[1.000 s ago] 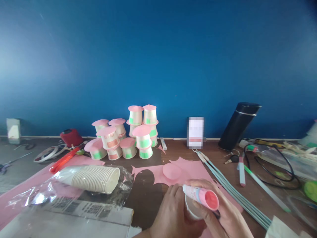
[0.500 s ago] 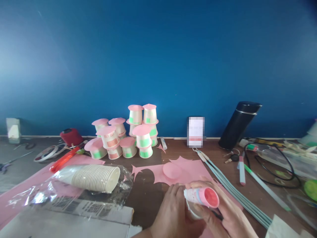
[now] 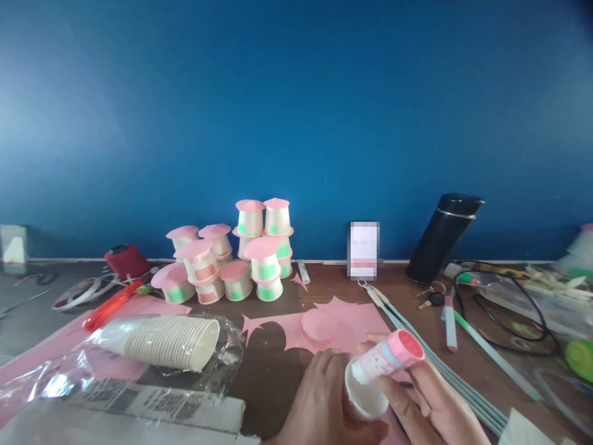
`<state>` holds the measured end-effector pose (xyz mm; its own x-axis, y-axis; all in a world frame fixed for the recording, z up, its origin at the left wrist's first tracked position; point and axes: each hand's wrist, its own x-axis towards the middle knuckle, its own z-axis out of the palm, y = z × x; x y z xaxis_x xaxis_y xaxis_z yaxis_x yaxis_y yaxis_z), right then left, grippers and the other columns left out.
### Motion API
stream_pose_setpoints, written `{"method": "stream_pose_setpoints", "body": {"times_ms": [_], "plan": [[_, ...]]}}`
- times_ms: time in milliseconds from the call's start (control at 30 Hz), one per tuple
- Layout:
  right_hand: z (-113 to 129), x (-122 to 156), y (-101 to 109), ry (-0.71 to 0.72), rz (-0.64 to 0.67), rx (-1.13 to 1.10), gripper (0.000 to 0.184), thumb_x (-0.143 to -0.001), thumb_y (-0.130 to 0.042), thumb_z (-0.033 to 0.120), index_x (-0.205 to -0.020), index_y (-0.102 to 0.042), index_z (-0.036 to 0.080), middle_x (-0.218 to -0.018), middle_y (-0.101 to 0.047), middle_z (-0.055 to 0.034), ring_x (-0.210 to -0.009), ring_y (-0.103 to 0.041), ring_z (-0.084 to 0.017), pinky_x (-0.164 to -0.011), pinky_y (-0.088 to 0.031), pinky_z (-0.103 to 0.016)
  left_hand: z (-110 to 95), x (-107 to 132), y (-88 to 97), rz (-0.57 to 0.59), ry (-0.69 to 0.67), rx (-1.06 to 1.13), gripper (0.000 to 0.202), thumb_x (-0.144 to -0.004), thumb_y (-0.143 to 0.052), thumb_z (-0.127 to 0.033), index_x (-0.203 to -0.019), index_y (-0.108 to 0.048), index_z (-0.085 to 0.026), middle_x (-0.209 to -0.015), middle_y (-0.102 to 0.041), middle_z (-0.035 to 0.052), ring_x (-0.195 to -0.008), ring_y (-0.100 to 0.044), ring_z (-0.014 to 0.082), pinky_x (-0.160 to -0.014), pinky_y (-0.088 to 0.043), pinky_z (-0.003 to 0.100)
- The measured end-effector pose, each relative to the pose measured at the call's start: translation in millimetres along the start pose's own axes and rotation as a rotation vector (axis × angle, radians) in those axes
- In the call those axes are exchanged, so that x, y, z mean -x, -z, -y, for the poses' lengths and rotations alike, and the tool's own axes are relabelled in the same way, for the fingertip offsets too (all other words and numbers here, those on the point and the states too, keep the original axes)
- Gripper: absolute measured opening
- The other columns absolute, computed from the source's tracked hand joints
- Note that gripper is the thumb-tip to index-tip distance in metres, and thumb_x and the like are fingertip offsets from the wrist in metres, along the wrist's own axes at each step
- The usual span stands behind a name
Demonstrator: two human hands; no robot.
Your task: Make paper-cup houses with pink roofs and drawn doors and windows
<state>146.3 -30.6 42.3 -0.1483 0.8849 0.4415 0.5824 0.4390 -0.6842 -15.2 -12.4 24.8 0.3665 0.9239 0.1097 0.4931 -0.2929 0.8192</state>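
My left hand (image 3: 319, 398) is wrapped round a white paper cup (image 3: 367, 398), whose round end faces up toward me. A glue stick (image 3: 384, 360), white and blue with a pink end, is gripped by my right hand (image 3: 428, 405). It lies slanted over the cup's far edge; whether its tip touches the cup I cannot tell. Just beyond my hands, a pink paper circle (image 3: 319, 325) rests on a cut pink paper sheet (image 3: 365, 316). Farther back left stand stacked paper cups (image 3: 266, 272) with pink paper roofs and green or red patches.
Bagged nested paper cups (image 3: 171, 343) lie at the left, behind a white package (image 3: 152, 414). A lanyard (image 3: 417, 340) with a blurred card (image 3: 364, 250) runs along the right. Beyond it are a black bottle (image 3: 442, 238), keys (image 3: 434, 298), markers (image 3: 450, 327) and a black cable (image 3: 514, 351).
The glue stick has risen and swung to the right with my right hand, uncovering more of the cup's round end. My left hand keeps its hold. The whole view has shifted slightly.
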Motion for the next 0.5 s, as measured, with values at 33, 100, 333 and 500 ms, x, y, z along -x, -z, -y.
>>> {"method": "stream_pose_setpoints", "body": {"times_ms": [33, 100, 333, 500], "plan": [[-0.4, 0.2, 0.0, -0.016, 0.003, -0.008, 0.037, -0.093, -0.049, 0.034, -0.129, -0.051, 0.024, -0.116, -0.07, -0.0101, -0.104, -0.068, -0.024, -0.08, -0.059, -0.027, -1.5, -0.3, 1.0, 0.013, 0.011, 0.002, 0.049, -0.053, -0.068, -0.018, -0.101, -0.062, -0.01, -0.099, -0.063, 0.0157, -0.094, -0.056, 0.0329, -0.084, -0.044, 0.051], [-0.7, 0.0, -0.1, -0.023, 0.015, 0.001, 0.037, -0.093, -0.05, 0.033, -0.129, -0.051, 0.024, -0.112, -0.071, -0.0099, -0.105, -0.067, -0.025, -0.082, -0.058, -0.027, -2.8, -0.8, 1.6, 0.021, 0.019, -0.005, 0.049, -0.054, -0.068, -0.019, -0.102, -0.062, -0.01, -0.099, -0.063, 0.0159, -0.094, -0.056, 0.0329, -0.084, -0.044, 0.051], [-0.9, -0.2, -4.0, 0.084, -0.056, 0.147, 0.023, -0.091, -0.051, 0.033, -0.111, -0.058, 0.026, -0.098, -0.071, -0.0068, -0.086, -0.07, -0.023, -0.078, -0.057, -0.028, 0.6, 1.0, -4.3, -0.034, -0.015, -0.021, 0.044, -0.056, -0.067, -0.021, -0.099, -0.061, -0.009, -0.095, -0.062, 0.0163, -0.091, -0.057, 0.0326, -0.081, -0.046, 0.051], [2.9, -3.4, -5.4, 0.125, -0.018, 0.144, 0.03, -0.092, -0.052, 0.033, -0.122, -0.052, 0.028, -0.106, -0.069, -0.0055, -0.091, -0.068, -0.02, -0.076, -0.055, -0.026, 5.3, 4.6, -7.5, -0.09, -0.077, -0.053, 0.043, -0.058, -0.066, -0.019, -0.1, -0.061, -0.013, -0.095, -0.062, 0.0142, -0.089, -0.057, 0.0324, -0.079, -0.047, 0.052]]}}
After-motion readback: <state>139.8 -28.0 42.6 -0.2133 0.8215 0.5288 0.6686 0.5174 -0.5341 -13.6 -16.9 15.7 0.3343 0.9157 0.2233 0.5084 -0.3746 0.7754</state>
